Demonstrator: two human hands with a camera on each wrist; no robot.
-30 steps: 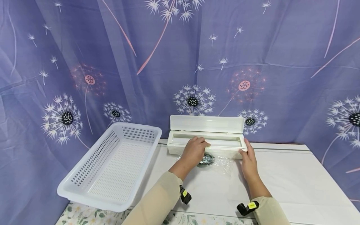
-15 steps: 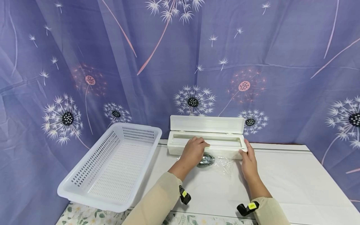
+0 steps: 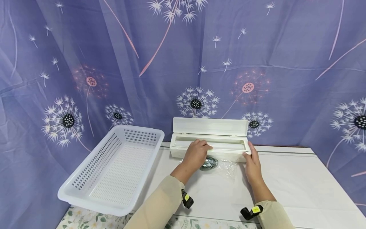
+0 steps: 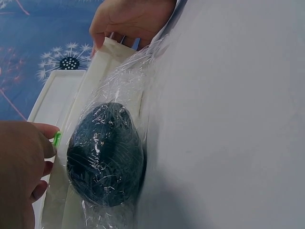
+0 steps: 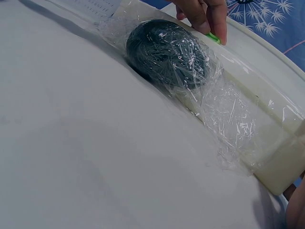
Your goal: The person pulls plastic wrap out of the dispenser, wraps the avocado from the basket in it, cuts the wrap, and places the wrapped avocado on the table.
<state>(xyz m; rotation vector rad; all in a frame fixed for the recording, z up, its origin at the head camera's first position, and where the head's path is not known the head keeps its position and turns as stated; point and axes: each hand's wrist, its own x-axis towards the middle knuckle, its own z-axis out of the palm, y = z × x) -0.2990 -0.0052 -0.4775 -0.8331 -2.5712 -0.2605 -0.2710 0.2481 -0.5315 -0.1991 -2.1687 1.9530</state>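
The left hand (image 3: 195, 155) pinches the green tab (image 4: 56, 139) at the front of the box (image 3: 228, 155), whose right end the right hand (image 3: 253, 164) clasps, its long axis running left-to-right on the desk (image 3: 297, 181).

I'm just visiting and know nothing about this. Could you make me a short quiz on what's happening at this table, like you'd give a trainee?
1. True or false: the lid of the long white box is closed.

2. Fill in the missing word: the dark oval thing in front of the box is covered in clear plastic ____.

3. What does the person's left hand pinch?
A. the lid
B. the small green piece
C. the dark oval thing

Key:
1. False; it stands raised at the back.
2. film
3. B
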